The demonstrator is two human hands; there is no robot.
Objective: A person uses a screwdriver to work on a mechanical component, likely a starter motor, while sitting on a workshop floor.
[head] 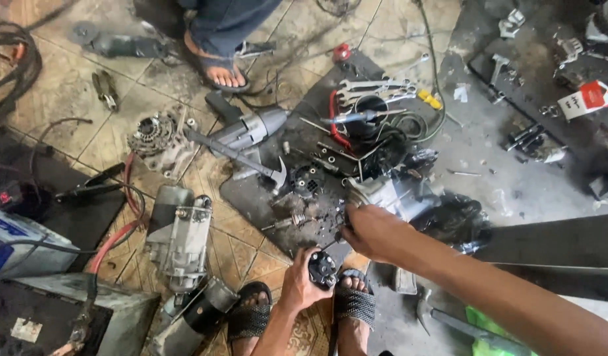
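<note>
My left hand (301, 282) is closed around a small round black motor part (322, 269), held just above my sandalled feet. My right hand (373, 231) reaches forward and rests against a grey metal motor housing (396, 192) lying on a dirty black mat (271, 198); whether its fingers hold anything is hidden. Small screws and a gear part (296, 220) lie scattered on the mat between the hands. A claw hammer (248, 158) lies across the mat's left side.
A starter motor (182, 237) and an alternator (155, 138) lie on the tiled floor at left, beside a power drill (248, 128). Wrenches (376, 89) lie at the back. Another person's sandalled foot (221, 69) stands beyond. A battery (20, 244) sits far left.
</note>
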